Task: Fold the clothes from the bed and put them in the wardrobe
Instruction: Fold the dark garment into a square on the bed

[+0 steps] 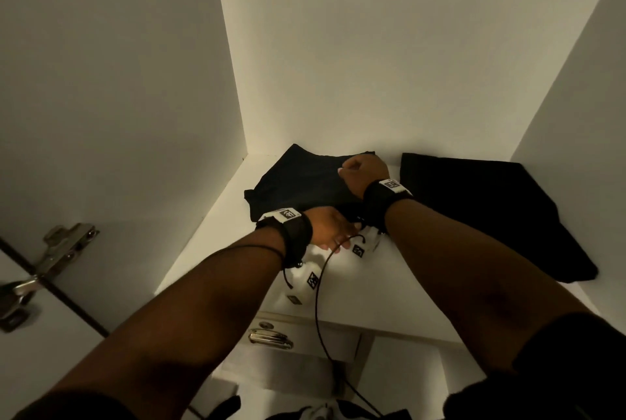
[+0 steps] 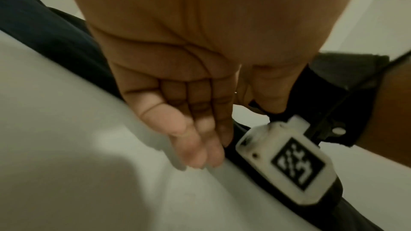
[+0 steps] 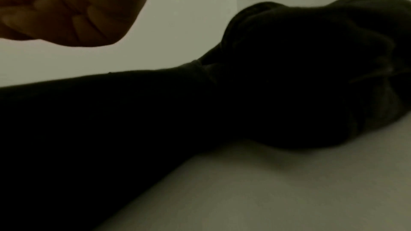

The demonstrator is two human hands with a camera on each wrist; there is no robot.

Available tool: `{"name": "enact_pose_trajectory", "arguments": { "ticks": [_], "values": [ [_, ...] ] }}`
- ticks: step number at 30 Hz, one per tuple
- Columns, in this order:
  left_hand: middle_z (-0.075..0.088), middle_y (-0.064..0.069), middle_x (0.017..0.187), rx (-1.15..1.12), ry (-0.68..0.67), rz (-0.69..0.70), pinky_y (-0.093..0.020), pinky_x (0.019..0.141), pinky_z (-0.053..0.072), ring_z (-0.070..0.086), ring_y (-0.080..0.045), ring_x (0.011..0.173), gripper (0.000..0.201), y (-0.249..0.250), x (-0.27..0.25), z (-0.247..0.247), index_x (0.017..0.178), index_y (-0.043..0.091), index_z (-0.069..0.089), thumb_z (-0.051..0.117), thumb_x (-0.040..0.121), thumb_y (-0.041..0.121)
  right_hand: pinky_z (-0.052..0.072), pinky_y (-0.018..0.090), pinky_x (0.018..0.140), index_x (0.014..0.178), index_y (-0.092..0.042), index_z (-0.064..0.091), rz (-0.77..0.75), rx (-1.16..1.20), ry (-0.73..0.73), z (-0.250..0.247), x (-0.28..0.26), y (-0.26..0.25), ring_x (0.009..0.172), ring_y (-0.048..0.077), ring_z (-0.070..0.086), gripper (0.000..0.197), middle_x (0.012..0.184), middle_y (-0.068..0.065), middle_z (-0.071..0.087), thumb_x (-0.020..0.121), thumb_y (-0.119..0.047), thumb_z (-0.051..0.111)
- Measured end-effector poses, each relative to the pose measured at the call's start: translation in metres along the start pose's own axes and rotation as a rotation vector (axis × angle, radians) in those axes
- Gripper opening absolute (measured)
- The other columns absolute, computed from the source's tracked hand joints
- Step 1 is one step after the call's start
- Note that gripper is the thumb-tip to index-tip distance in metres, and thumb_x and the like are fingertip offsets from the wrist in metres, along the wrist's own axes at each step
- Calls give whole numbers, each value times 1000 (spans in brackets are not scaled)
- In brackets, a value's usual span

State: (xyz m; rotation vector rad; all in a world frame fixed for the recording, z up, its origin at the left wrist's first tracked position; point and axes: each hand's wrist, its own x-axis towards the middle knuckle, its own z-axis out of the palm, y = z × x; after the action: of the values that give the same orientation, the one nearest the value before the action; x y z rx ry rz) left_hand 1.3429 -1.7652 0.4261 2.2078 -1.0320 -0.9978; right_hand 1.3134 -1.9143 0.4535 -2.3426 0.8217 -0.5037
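A folded black garment [image 1: 301,182] lies at the back left of the white wardrobe shelf [image 1: 399,280]. My right hand [image 1: 360,175] hovers over its right part with the fingers curled into a fist. In the right wrist view the right hand [image 3: 66,15] holds no cloth, and the dark garment [image 3: 111,129] lies below it. My left hand [image 1: 330,231] is at the garment's front edge, under my right wrist. In the left wrist view the left hand [image 2: 195,147] has straight fingers, with their tips on the shelf [image 2: 66,147] beside the dark cloth [image 2: 55,29].
A second black garment [image 1: 491,213] lies on the right of the shelf, up to the right wall. White walls close in at left, back and right. A door hinge [image 1: 64,250] is at the left, a drawer handle [image 1: 269,340] below, and a black cable [image 1: 318,301] hangs from my wrist.
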Motion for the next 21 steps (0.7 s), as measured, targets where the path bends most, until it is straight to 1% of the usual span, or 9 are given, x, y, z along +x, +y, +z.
{"name": "enact_pose_trajectory", "arguments": {
  "ticks": [3, 5, 9, 11, 13, 16, 18, 20, 21],
  "values": [
    [76, -11, 93, -207, -113, -95, -23, 61, 49, 67, -13, 67, 42, -4, -6, 4, 119, 10, 65, 49, 104, 47, 52, 30, 90, 91, -13, 74, 54, 57, 88, -1, 2, 0, 89, 17, 63, 21, 95, 0, 72, 96, -31, 63],
    [76, -7, 92, -402, -216, -180, -23, 60, 49, 70, -15, 70, 45, -6, -13, 4, 114, 14, 62, 42, 104, 53, 50, 28, 83, 90, -16, 73, 86, 74, 140, -2, 3, 2, 87, 16, 61, 19, 93, -1, 69, 96, -32, 63],
    [74, -14, 84, -664, -202, -241, -25, 58, 60, 74, -19, 64, 28, -5, -29, 5, 110, 14, 63, 49, 106, 38, 43, 24, 76, 92, -17, 72, 107, 75, 186, -2, 2, 1, 82, 14, 57, 17, 89, -3, 65, 96, -30, 62],
    [68, -14, 73, -650, -170, -260, -28, 66, 59, 69, -18, 55, 23, -1, -33, 4, 104, 7, 59, 50, 106, 29, 41, 23, 74, 91, -16, 72, 111, 54, 159, 2, 1, 0, 75, 11, 55, 17, 87, -3, 64, 96, -28, 61],
    [64, -10, 66, -558, -103, -276, -33, 85, 57, 64, -21, 60, 19, 2, -31, 7, 94, 4, 56, 51, 105, 18, 40, 22, 70, 89, -14, 73, 118, 2, 108, 9, 0, -1, 67, 8, 50, 19, 85, -1, 64, 95, -28, 61],
    [63, -8, 86, -544, -26, -233, -42, 97, 57, 66, -24, 85, 13, 4, -24, 20, 101, 1, 63, 53, 101, 9, 44, 24, 61, 81, -11, 70, 218, -78, 32, 20, 5, 4, 66, 15, 57, 24, 82, 4, 67, 91, -32, 63],
    [64, -8, 90, -579, 40, -245, -34, 82, 62, 68, -17, 71, 32, 3, -20, 29, 130, -5, 57, 50, 102, 8, 52, 32, 71, 77, -13, 64, 338, -50, 67, 25, 9, 8, 74, 24, 63, 25, 84, 8, 67, 83, -37, 62],
    [69, -16, 115, -667, 86, -275, -24, 63, 59, 65, -10, 51, 38, 5, -15, 35, 139, -4, 50, 47, 104, 9, 54, 47, 87, 85, -14, 63, 417, 5, 133, 27, 15, 12, 86, 29, 64, 33, 92, 9, 66, 76, -46, 59],
    [65, -19, 127, -683, 110, -289, -24, 64, 58, 67, -10, 54, 39, 8, -13, 38, 140, -3, 50, 48, 105, 12, 50, 51, 92, 89, -14, 62, 445, 23, 170, 26, 15, 11, 91, 29, 62, 37, 95, 7, 64, 76, -48, 59]
  ]
}}
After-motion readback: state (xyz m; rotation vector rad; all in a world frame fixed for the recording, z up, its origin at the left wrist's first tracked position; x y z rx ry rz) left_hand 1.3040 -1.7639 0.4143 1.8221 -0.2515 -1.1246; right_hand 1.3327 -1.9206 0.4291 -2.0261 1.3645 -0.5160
